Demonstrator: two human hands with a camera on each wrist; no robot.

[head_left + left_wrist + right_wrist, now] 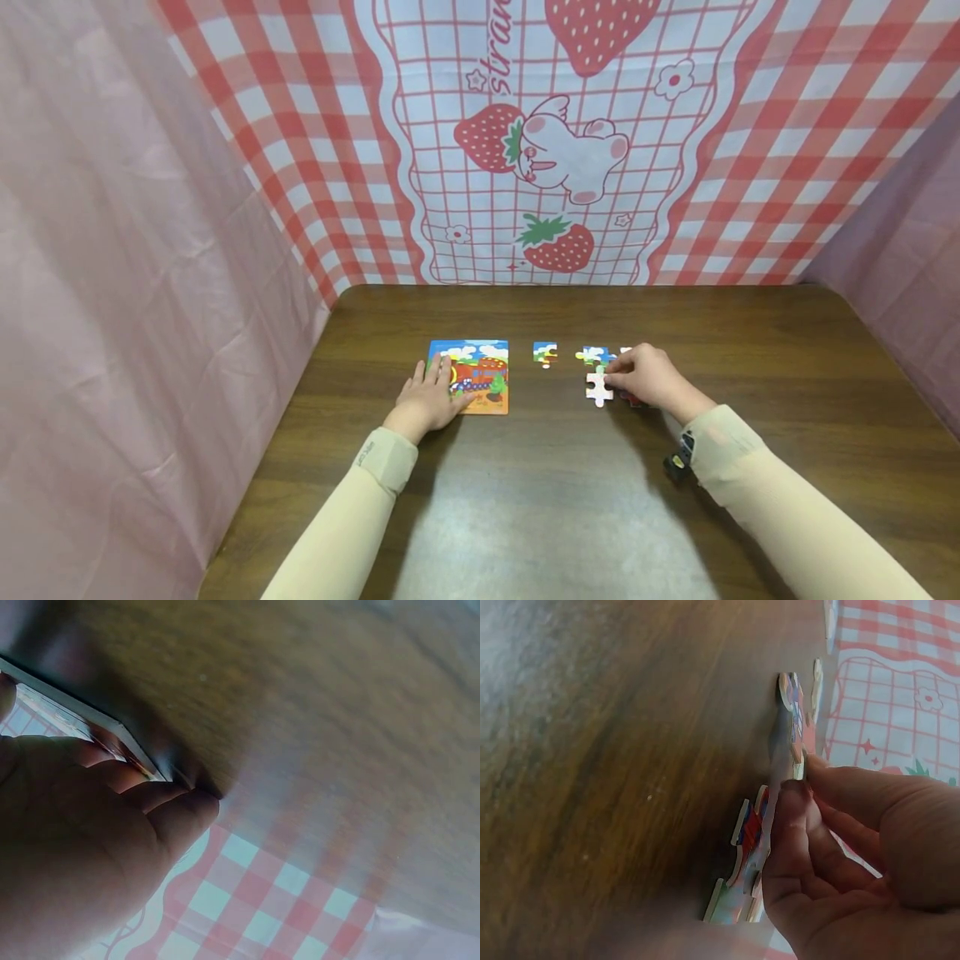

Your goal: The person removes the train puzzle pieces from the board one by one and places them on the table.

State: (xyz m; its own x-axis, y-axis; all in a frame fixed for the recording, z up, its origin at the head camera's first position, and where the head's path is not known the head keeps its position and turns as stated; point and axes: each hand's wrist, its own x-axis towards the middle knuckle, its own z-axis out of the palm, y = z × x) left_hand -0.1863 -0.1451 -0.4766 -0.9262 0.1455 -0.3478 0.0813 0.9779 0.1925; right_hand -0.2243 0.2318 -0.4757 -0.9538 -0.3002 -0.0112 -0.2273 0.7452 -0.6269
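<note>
From my remote seat I'm seeing the left hand (431, 404) resting spread over the board (489, 385), which is lying flat on the left part of the table (555, 475). Its fingers are fanning out straight, the thumb crossing the lower part of the picture and the outer fingers lying past the left edge. I'm reading that as steadying: spread fingers would be keeping the board from sliding while leaving most of it visible.

The right hand (648, 375) is pinching a held piece (597, 388) between its fingertips, well to the right of the board. In the right wrist view the grip is sitting at one end only, probably leaving the rest of the outline free for turning. From the head its face is looking pale; I'm not able to tell glare from a bare back, nor whether it's touching the table.

A lone piece (543, 352) is lying between the board and the held piece, apart from both. A sky piece (596, 354) is lying just beyond the held one, and a red piece (635, 402) is showing partly under the right hand. They're likely sitting there for easy reach, clear of the board. The hand is hiding too much for me to be counting them.
</note>
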